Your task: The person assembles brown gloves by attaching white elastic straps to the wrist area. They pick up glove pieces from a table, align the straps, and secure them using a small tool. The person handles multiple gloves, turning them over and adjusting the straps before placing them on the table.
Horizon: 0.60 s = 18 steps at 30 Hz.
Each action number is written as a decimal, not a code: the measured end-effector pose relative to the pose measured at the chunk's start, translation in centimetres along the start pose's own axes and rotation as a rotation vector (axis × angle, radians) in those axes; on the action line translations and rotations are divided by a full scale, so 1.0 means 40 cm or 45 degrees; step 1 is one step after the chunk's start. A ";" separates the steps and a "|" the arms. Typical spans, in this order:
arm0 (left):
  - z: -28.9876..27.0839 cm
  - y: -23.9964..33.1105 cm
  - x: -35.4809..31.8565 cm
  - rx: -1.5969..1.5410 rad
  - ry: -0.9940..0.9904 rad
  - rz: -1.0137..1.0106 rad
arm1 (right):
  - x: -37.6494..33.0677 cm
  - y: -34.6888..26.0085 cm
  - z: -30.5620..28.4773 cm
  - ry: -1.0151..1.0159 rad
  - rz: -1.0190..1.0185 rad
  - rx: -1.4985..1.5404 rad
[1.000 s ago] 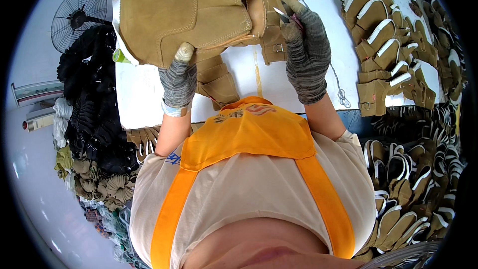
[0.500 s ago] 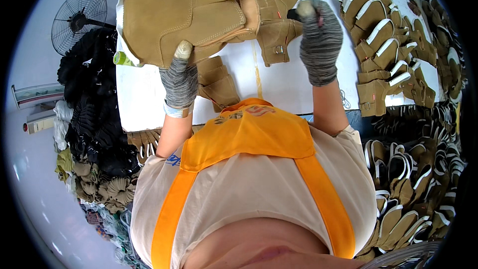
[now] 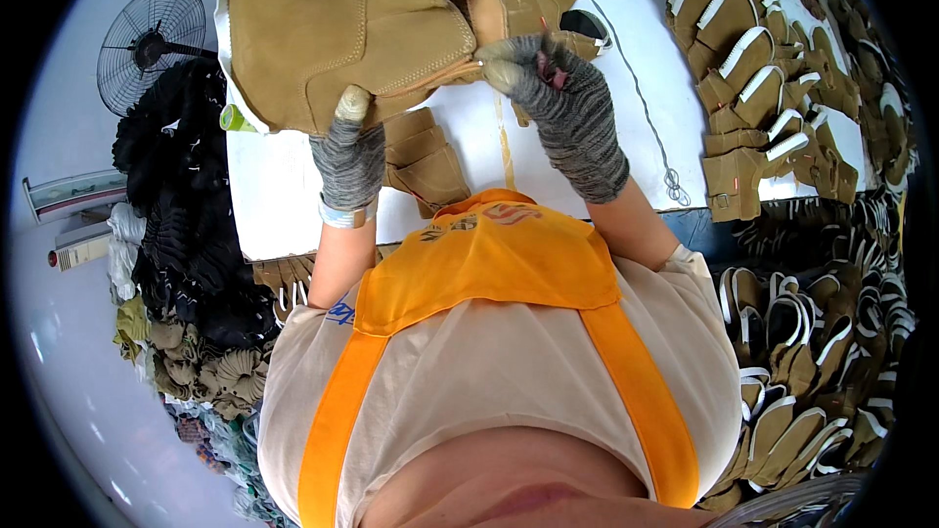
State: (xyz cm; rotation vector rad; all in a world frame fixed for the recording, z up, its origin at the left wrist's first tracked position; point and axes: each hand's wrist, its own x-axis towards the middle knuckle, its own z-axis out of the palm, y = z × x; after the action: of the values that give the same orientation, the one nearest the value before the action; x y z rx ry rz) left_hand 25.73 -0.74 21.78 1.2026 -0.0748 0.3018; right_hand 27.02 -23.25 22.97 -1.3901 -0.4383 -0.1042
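A tan suede boot upper [image 3: 328, 49] with a white-edged lower rim is raised over the white table, its shaft opening towards the right. My left hand [image 3: 349, 152], in a grey knit glove with a pale thumb tip, grips it from below, thumb on the near side and fingers hidden behind. At the shaft's open end, my right hand [image 3: 562, 103], gloved the same way, pinches the near edge where a zipper [image 3: 435, 76] ends. What exactly lies between those fingertips is too small to tell. Below the boot upper, folded tan suede pieces [image 3: 423, 156] lie on the table.
More tan uppers lie behind on the white table [image 3: 626, 137], with rows of white-edged uppers [image 3: 743, 88] on the right. A thin dark cord [image 3: 641, 88] crosses the tabletop. Piled black material [image 3: 186, 205] and a fan [image 3: 152, 44] are at left. Uppers [image 3: 792, 362] crowd the lower right.
My right hand has moved left from beside the boot upper to its shaft opening and pinches the edge there. My left hand keeps its hold; the upper has shifted slightly left.
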 end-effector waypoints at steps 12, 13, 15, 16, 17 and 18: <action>0.041 -0.017 -0.007 -0.282 0.205 -0.156 | 0.020 0.027 -0.031 0.374 -0.600 -0.481; 0.035 -0.022 -0.004 -0.328 0.211 -0.168 | 0.018 0.027 -0.032 0.372 -0.474 -0.356; 0.020 -0.025 0.000 -0.328 0.186 -0.156 | 0.008 0.009 -0.041 0.249 -0.138 -0.256; 0.019 -0.024 0.002 -0.326 0.169 -0.153 | 0.004 0.019 -0.042 0.182 -0.061 -0.181; 0.022 -0.020 0.004 -0.320 0.165 -0.140 | -0.004 0.038 -0.043 0.115 0.016 -0.107; 0.028 -0.013 0.007 -0.314 0.161 -0.127 | -0.008 0.047 -0.043 0.047 0.093 -0.032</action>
State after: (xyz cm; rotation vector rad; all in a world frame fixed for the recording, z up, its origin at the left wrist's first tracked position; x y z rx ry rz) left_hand 26.24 -1.90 21.79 0.9374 0.0567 0.2725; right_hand 27.76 -24.63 20.91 -1.4247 -0.3562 -0.0761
